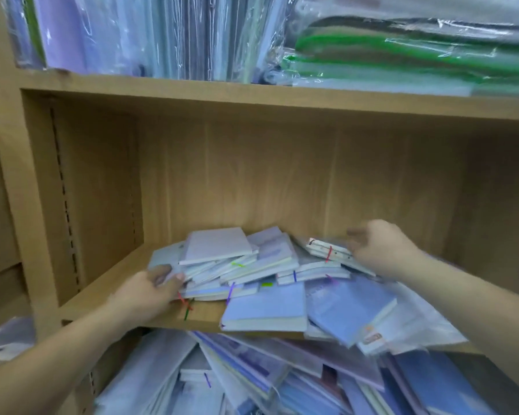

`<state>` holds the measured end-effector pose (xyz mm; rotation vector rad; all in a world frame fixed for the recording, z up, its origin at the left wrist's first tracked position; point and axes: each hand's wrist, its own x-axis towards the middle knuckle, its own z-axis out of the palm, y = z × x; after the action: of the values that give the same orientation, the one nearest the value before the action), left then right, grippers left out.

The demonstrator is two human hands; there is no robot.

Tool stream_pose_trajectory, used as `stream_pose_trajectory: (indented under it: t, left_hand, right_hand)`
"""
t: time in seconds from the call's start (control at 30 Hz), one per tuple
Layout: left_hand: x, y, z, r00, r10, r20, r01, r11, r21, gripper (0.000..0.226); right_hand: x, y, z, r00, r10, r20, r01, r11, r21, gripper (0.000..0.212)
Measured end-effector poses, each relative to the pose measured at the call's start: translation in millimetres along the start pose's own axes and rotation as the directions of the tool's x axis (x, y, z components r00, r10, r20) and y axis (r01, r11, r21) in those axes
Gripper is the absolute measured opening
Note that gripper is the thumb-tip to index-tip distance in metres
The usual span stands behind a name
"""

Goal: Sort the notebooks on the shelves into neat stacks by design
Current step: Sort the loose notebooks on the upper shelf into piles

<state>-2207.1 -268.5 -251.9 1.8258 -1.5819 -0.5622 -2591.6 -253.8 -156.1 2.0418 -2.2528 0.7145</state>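
A messy pile of small pale blue and lilac notebooks (pixel 240 265) lies on the middle wooden shelf (pixel 108 298), many with coloured ribbon markers. My left hand (pixel 150 290) grips the left edge of the pile, thumb on top of a notebook. At the pile's right end my right hand (pixel 381 250) holds a white notebook with a red band (pixel 327 250). Two larger blue notebooks (pixel 267 310) lie at the front edge, one in a clear sleeve (pixel 351 310).
The shelf below holds a jumble of blue and purple notebooks in plastic wrap (pixel 252 375). Above, wrapped folders stand upright (pixel 162 34) beside green-edged packs lying flat (pixel 402 52). The shelf's left side wall (pixel 42 205) is close to my left hand.
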Motion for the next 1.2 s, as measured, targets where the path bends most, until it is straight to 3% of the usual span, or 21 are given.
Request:
stream_pose_trajectory:
  t: [0.1, 0.17, 0.23, 0.3, 0.4, 0.47, 0.53, 0.57, 0.63, 0.73, 0.83, 0.9, 1.07, 1.2]
  left_hand:
    - [-0.8, -1.3, -4.3, 1.0, -0.003, 0.027, 0.008, 0.976, -0.219, 0.049]
    - [-1.2, -3.6, -2.3, 1.0, -0.007, -0.001, 0.006, 0.955, -0.296, 0.031]
    - [-2.7, -8.8, -0.1, 0.998, -0.01, -0.066, -0.017, 0.922, -0.386, 0.017]
    - [-7.6, -11.5, 2.6, 0.996, -0.01, -0.092, -0.033, 0.89, -0.455, 0.022]
    - [-8.7, -8.9, 6.5, 0.993, 0.008, -0.117, -0.066, 0.864, -0.499, 0.018]
    - [-4.5, -1.7, 5.0, 0.994, -0.021, -0.11, -0.038, 0.861, -0.507, 0.006]
    - [7.3, 3.4, 3.3, 0.995, -0.062, -0.076, 0.014, 0.86, -0.509, 0.021]
    - [14.0, 5.1, 2.7, 0.995, -0.086, -0.046, 0.049, 0.851, -0.523, 0.025]
    - [19.9, 9.3, -0.1, 0.991, -0.137, -0.005, 0.112, 0.829, -0.547, 0.024]
    - [19.0, 9.7, 4.0, 0.984, -0.174, 0.032, 0.154, 0.755, -0.637, 0.025]
    - [7.4, 1.7, 11.2, 0.992, -0.091, 0.084, 0.124, 0.72, -0.683, 0.012]
    - [8.9, -8.1, 13.0, 0.993, -0.038, 0.109, 0.101, 0.749, -0.655, 0.01]
    - [6.6, -8.8, 6.3, 0.994, 0.009, 0.104, 0.045, 0.863, -0.504, 0.045]
    - [-1.9, -6.1, 4.9, 0.999, -0.017, 0.043, 0.037, 0.86, -0.509, 0.015]
  right_hand:
    - [-12.4, -47.6, 14.9, 0.916, -0.4, 0.009, 0.4, 0.916, -0.002, 0.018]
    - [-14.7, -77.6, 28.5, 0.863, -0.493, 0.109, 0.496, 0.868, 0.001, 0.027]
    - [-10.4, -95.9, 44.4, 0.846, -0.497, 0.193, 0.51, 0.86, -0.02, 0.059]
    - [-2.2, -101.9, 60.6, 0.841, -0.468, 0.271, 0.499, 0.865, -0.054, 0.075]
    - [8.5, -99.8, 71.0, 0.829, -0.432, 0.356, 0.516, 0.836, -0.187, 0.067]
    - [12.5, -101.4, 67.2, 0.846, -0.462, 0.268, 0.505, 0.855, -0.12, 0.06]
    - [18.4, -101.4, 65.9, 0.861, -0.481, 0.166, 0.489, 0.872, -0.012, 0.06]
    - [20.0, -102.8, 67.6, 0.857, -0.489, 0.161, 0.502, 0.864, -0.048, 0.064]
    - [22.5, -107.6, 75.6, 0.831, -0.52, 0.199, 0.554, 0.803, -0.218, 0.073]
    - [27.6, -119.3, 92.4, 0.773, -0.555, 0.308, 0.612, 0.781, -0.126, 0.083]
    - [33.4, -126.5, 100.5, 0.784, -0.532, 0.321, 0.585, 0.806, -0.093, 0.076]
    - [33.9, -127.2, 102.0, 0.791, -0.515, 0.332, 0.564, 0.823, -0.07, 0.072]
    - [28.1, -136.8, 101.6, 0.79, -0.477, 0.386, 0.542, 0.837, -0.076, 0.081]
    - [8.5, -133.2, 82.3, 0.8, -0.519, 0.301, 0.572, 0.811, -0.12, 0.071]
